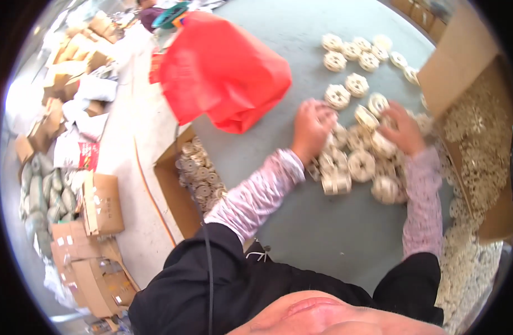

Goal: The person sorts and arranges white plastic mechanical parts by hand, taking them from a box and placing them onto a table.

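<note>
Tabletop (301,234), grey-green and plain, carries a heap of cream-coloured wheel-shaped parts (361,165), round and perforated, in front of the person. The heap lies between and just below the two hands, some parts flat and others tilted or on edge. Left hand (312,127) is at the heap's upper left side, fingers bent; whether its grip holds a part cannot be told, as the fingers hide the inner side. Right hand (402,132) is at the upper right side, thumb and fingers parted in a moderately wide grip beside the upper parts; whether it has closed on one cannot be confirmed. Two wheel-shaped parts lie just beyond the left hand, and a loose cluster (351,51) of the same kind lies farther off.

At right, an open cardboard box (461,40) contains many pale openwork pieces (473,139), with more massed below it. At left, beside the tabletop edge, a second carton (173,192) is filled with round pale pieces (198,173). A red bag (228,72) stands on the far left portion of the tabletop. A dark cable (208,268) runs over the person's left sleeve (262,190).
</note>
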`<act>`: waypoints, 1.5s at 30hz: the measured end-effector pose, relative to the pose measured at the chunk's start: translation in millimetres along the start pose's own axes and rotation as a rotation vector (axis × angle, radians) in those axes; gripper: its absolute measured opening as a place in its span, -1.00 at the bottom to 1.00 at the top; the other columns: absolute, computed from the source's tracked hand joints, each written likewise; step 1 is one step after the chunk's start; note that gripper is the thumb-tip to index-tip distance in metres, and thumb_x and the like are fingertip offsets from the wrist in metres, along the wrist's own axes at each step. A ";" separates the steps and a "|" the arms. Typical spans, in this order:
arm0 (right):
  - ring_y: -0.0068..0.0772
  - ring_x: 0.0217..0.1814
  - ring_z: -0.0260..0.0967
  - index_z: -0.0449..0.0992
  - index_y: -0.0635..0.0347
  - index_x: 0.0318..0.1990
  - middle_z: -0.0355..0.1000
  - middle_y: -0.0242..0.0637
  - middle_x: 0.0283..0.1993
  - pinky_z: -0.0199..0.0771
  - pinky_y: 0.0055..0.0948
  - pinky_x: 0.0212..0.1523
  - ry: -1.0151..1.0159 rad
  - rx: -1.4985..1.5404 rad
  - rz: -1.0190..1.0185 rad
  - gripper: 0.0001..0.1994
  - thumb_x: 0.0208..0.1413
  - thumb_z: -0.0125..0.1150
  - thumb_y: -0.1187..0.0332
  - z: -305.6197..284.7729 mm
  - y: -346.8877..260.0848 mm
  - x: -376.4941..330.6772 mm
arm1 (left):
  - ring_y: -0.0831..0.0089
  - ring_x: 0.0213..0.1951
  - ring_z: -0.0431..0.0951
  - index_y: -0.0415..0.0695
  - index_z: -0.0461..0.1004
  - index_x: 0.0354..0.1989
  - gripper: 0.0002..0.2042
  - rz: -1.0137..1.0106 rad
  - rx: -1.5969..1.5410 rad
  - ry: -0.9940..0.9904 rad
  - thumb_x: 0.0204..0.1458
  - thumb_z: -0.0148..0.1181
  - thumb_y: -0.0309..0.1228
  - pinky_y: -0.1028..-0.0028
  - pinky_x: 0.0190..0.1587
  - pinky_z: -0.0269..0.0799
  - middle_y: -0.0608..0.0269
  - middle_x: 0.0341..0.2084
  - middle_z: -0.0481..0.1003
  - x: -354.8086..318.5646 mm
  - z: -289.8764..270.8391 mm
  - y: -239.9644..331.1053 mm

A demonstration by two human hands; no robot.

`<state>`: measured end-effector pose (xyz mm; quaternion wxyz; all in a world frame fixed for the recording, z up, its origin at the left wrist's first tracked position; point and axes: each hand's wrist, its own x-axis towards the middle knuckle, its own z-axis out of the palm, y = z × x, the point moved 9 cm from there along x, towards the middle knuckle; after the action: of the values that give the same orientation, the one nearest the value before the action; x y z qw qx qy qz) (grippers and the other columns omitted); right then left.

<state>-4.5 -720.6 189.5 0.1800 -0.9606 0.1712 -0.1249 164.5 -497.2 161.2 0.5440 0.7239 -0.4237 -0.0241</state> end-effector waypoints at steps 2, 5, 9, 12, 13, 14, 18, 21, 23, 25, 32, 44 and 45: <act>0.09 0.35 0.36 0.57 0.01 0.09 0.30 -0.14 0.44 0.36 -0.08 0.33 -0.079 0.038 0.024 -0.53 -0.02 0.42 0.16 -6.1 -31.0 -31.4 | -0.08 0.28 0.31 -0.08 0.68 -0.22 -0.76 -0.046 0.023 0.058 0.10 0.24 -0.22 0.04 0.38 0.16 0.08 0.05 0.51 -39.8 -9.6 16.8; 0.10 0.37 0.32 0.58 0.02 0.08 0.29 -0.13 0.45 0.24 -0.01 0.40 -0.101 0.030 -0.085 -0.53 -0.05 0.41 0.20 -7.7 -54.8 -69.4 | -0.13 0.36 0.22 -0.08 0.67 -0.14 -0.73 -0.099 0.024 0.067 0.11 0.23 -0.21 -0.01 0.41 0.08 0.02 0.14 0.47 -86.8 -15.6 44.7; 0.07 0.45 0.23 0.52 0.00 0.18 0.28 -0.11 0.45 0.08 0.01 0.47 -0.211 0.009 -0.043 -0.47 -0.02 0.39 0.21 -11.2 -57.6 -104.5 | -0.18 0.43 0.12 -0.05 0.62 0.05 -0.64 -0.119 0.050 0.033 0.12 0.25 -0.21 -0.03 0.46 0.00 -0.09 0.32 0.32 -125.9 -6.2 70.0; 0.08 0.45 0.22 0.46 0.03 0.26 0.27 -0.09 0.45 0.08 0.03 0.46 -0.150 -0.030 -0.024 -0.40 0.01 0.39 0.18 -23.6 -60.3 -135.4 | -0.19 0.46 0.09 -0.03 0.54 0.20 -0.55 -0.048 0.123 -0.008 0.11 0.29 -0.25 -0.03 0.48 -0.02 -0.07 0.43 0.19 -150.4 -13.6 89.3; 0.08 0.45 0.22 0.46 0.03 0.26 0.27 -0.09 0.45 0.08 0.03 0.46 -0.159 -0.040 -0.001 -0.40 0.01 0.39 0.18 -22.0 -57.8 -140.9 | -0.17 0.44 0.13 -0.06 0.54 0.20 -0.55 -0.028 0.116 -0.027 0.10 0.30 -0.28 -0.01 0.47 0.02 -0.07 0.41 0.23 -156.3 -16.3 87.0; 0.08 0.45 0.22 0.44 0.04 0.28 0.28 -0.08 0.44 0.08 0.03 0.46 -0.059 -0.080 -0.031 -0.39 0.03 0.39 0.18 -30.0 -60.1 -145.6 | -0.14 0.42 0.18 -0.08 0.54 0.19 -0.55 -0.021 0.096 -0.061 0.09 0.31 -0.31 0.01 0.46 0.06 -0.06 0.38 0.27 -167.4 -18.1 88.8; -0.01 0.28 0.39 0.50 0.13 0.21 0.39 -0.10 0.33 0.36 -0.20 0.25 0.172 0.095 -0.027 -0.50 0.08 0.38 0.33 -77.8 -111.9 -184.7 | -0.07 0.31 0.35 -0.20 0.47 0.21 -0.44 -0.066 0.050 -0.185 0.02 0.43 -0.28 0.11 0.36 0.28 -0.08 0.22 0.44 -203.0 -57.2 82.8; -0.18 0.01 0.47 0.55 0.14 0.12 0.48 -0.15 0.18 0.48 -0.36 -0.02 0.231 0.287 0.161 -0.60 0.08 0.35 0.43 -72.4 -150.2 -239.7 | -0.05 0.29 0.37 -0.21 0.42 0.26 -0.36 -0.071 0.064 -0.254 -0.02 0.48 -0.29 0.14 0.32 0.31 -0.07 0.20 0.45 -214.2 -61.9 83.2; -0.28 -0.14 0.46 0.58 0.15 0.08 0.51 -0.18 0.09 0.48 -0.43 -0.15 0.248 0.383 0.277 -0.64 0.08 0.33 0.47 -45.3 -155.0 -264.5 | -0.04 0.27 0.38 -0.21 0.38 0.29 -0.31 -0.067 0.101 -0.280 -0.04 0.50 -0.29 0.15 0.30 0.32 -0.06 0.18 0.45 -213.0 -61.2 82.4; -0.37 -0.28 0.36 0.58 0.16 0.04 0.49 -0.24 -0.05 0.44 -0.43 -0.25 0.418 0.286 0.330 -0.66 0.07 0.32 0.48 -35.1 -156.5 -291.4 | -0.03 0.21 0.41 -0.20 0.34 0.33 -0.24 -0.002 0.138 -0.227 -0.07 0.52 -0.29 0.15 0.27 0.33 -0.05 0.17 0.44 -207.6 -62.4 89.0; -0.17 -0.10 0.43 0.48 0.16 0.14 0.45 -0.17 0.04 0.50 -0.25 -0.09 0.396 0.172 0.320 -0.53 0.06 0.42 0.33 -14.5 -172.9 -284.4 | -0.02 0.17 0.42 -0.19 0.34 0.33 -0.23 0.065 0.189 -0.238 -0.10 0.51 -0.25 0.17 0.25 0.35 -0.03 0.16 0.45 -207.2 -56.7 85.1; -0.10 0.05 0.47 0.43 0.11 0.27 0.46 -0.14 0.06 0.52 -0.17 -0.01 0.502 0.347 0.290 -0.34 -0.05 0.49 0.26 -21.5 -150.2 -266.7 | 0.10 0.20 0.43 -0.04 0.58 0.01 -0.55 0.320 0.344 -0.217 -0.14 0.44 -0.44 0.15 0.27 0.30 0.27 0.05 0.54 -207.3 -39.7 142.1; -0.10 0.05 0.46 0.43 0.14 0.27 0.46 -0.11 0.06 0.48 -0.21 0.04 0.502 0.389 0.252 -0.34 -0.04 0.48 0.26 -28.3 -149.3 -271.9 | 0.15 0.14 0.49 -0.09 0.57 -0.03 -0.60 0.360 0.281 -0.169 -0.11 0.46 -0.46 0.18 0.21 0.37 0.29 -0.02 0.58 -204.5 -47.8 146.7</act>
<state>-218.1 -496.6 224.6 0.3261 -0.8187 0.3007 -0.3647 -28.8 -337.0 212.1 0.3963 0.7005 -0.5891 0.0721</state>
